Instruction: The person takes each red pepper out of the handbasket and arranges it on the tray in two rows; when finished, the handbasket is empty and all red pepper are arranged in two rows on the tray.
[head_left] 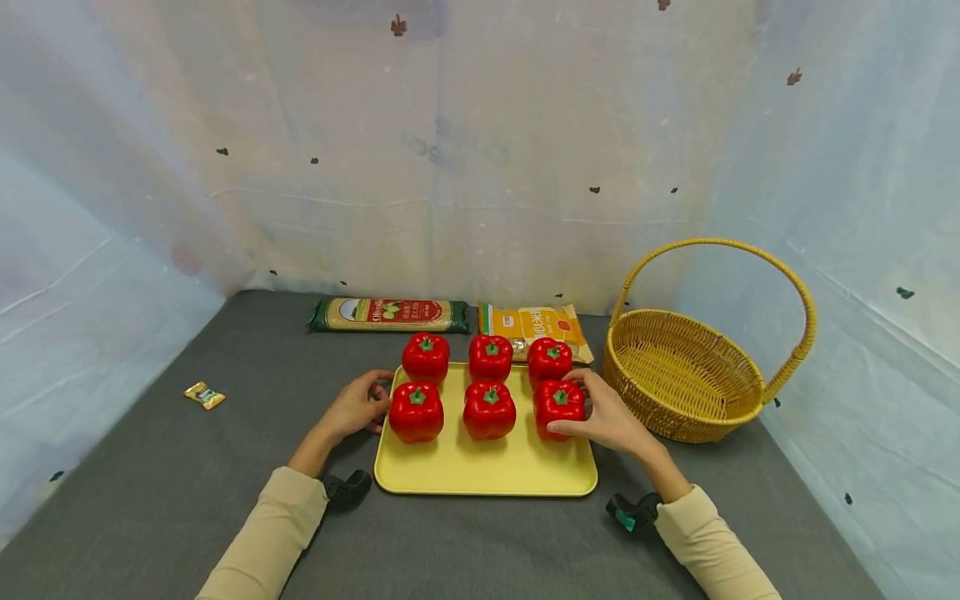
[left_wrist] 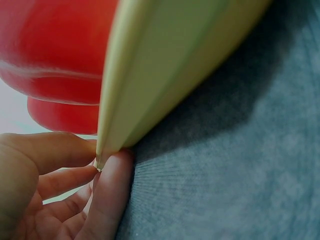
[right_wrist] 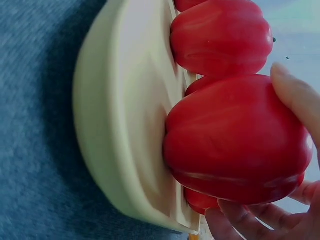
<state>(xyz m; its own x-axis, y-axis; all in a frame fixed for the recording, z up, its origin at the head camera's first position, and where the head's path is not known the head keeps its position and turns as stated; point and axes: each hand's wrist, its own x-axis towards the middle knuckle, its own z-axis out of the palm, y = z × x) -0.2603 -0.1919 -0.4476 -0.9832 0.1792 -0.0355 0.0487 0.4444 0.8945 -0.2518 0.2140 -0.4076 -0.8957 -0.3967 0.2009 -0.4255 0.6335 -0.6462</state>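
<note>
Red bell peppers with green stems stand in two rows of three on a pale yellow tray point(head_left: 487, 479). My left hand point(head_left: 363, 406) is at the tray's left edge; in the left wrist view its thumb and fingers point(left_wrist: 112, 192) pinch the tray's rim point(left_wrist: 145, 75). At the front right, my right hand point(head_left: 603, 417) grips a bell pepper point(head_left: 558, 408), thumb on the near side and fingers round the far side. The right wrist view shows that same pepper point(right_wrist: 237, 140) sitting at the tray, between thumb and fingers. A middle pepper point(head_left: 489, 411) stands left of it.
A yellow wicker basket point(head_left: 622, 375) with a tall handle stands right of the tray. Behind the tray lie a pack of spaghetti point(head_left: 390, 315) and an orange food bag point(head_left: 536, 323). A small wrapped snack point(head_left: 204, 395) lies at the left on the grey cloth.
</note>
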